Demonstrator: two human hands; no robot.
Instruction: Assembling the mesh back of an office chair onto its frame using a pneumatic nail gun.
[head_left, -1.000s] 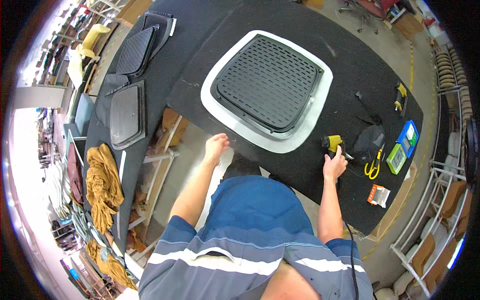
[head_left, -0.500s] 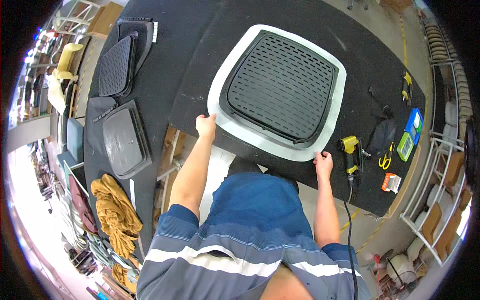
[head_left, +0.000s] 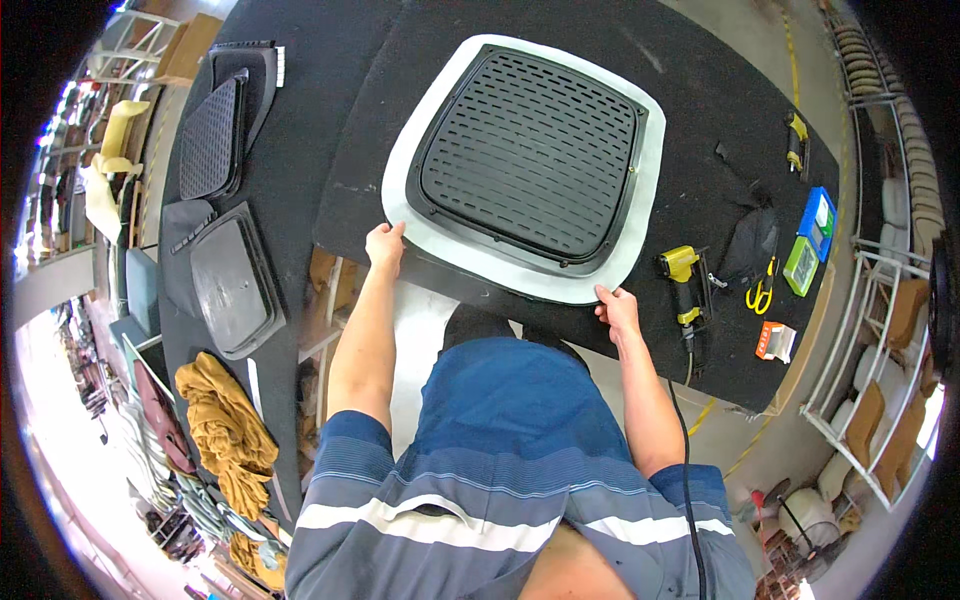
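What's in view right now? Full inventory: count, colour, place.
Table: 1, black top, centre
White sheet: 1, white, on table
Slotted panels: at least 2, black, one on the sheet, one upper left
Smooth panel: 1, dark grey, left
Gun-shaped tools: 2, yellow and black, right
Hose: 1, black, below the nearer tool
Scissors: 1, yellow-handled, right
Boxes: 3, green, blue, orange-white, right
Dark bundle: 1, black, beside scissors
Cloth: 1 heap, brown, lower left
Rest of background: too small to count
Shirt: 1, blue-grey, white-striped, bottom
Hands: 2, bare, pinching sheet's near edge
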